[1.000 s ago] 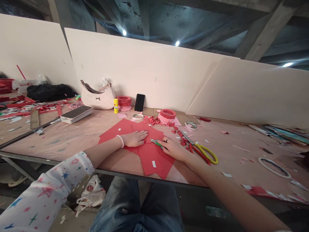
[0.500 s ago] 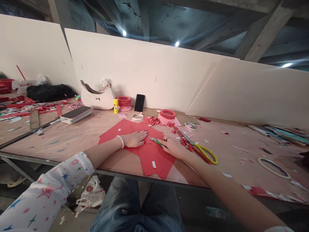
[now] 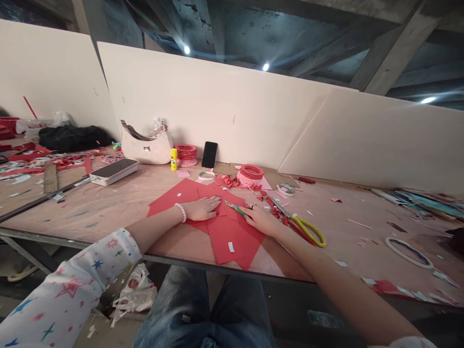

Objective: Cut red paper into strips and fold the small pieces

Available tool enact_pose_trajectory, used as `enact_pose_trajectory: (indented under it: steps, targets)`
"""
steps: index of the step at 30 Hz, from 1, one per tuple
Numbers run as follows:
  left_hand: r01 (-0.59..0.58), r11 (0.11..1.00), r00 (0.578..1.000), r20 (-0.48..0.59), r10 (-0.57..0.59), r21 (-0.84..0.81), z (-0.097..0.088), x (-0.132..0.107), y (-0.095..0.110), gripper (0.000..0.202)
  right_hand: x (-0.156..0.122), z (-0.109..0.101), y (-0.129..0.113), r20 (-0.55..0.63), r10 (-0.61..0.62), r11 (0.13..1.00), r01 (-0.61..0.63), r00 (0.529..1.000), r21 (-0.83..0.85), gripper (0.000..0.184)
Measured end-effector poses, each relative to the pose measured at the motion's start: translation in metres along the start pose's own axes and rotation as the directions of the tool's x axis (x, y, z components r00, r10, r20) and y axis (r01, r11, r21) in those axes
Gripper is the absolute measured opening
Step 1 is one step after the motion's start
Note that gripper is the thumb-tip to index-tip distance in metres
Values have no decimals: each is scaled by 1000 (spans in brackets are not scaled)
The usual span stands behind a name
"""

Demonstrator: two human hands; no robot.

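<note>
My left hand point(image 3: 203, 209) lies flat, fingers stretched out, on several overlapping sheets of red paper point(image 3: 225, 237) near the table's front edge. Opposite it, my right hand point(image 3: 264, 220) is closed around a green-handled craft knife point(image 3: 237, 210). Its silver tip points left towards my left fingers, over the paper. A small white scrap point(image 3: 231, 247) rests on the lowest sheet. Just right of my right hand are scissors with yellow handles point(image 3: 312, 232), with a red-handled tool point(image 3: 302, 233) partly beneath them.
Behind the paper stand a stack of red and pink rings point(image 3: 251, 175), a roll of tape point(image 3: 207, 175) and a black phone point(image 3: 209, 154). A yellow glue stick point(image 3: 174, 159), a pale handbag point(image 3: 147, 145) and a white box point(image 3: 115, 172) are further left. Another tape roll point(image 3: 285, 189) sits right.
My right hand and the craft knife have shifted very slightly, the knife's tip moving a little away from me. My left hand stays in place on the red paper.
</note>
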State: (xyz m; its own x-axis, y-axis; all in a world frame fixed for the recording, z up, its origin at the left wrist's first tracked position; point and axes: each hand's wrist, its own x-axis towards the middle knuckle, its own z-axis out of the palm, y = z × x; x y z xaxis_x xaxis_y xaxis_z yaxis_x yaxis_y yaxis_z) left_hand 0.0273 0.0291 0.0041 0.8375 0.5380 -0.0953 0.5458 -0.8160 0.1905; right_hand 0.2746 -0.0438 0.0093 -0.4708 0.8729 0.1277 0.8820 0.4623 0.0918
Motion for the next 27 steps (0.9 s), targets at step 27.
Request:
enact_pose_trajectory:
  steps: [27]
  targets:
    - [-242,366,895,-353,-273,-898,-8,4,22,37,42,-14,-36,-340,333,620,68,880,782,30]
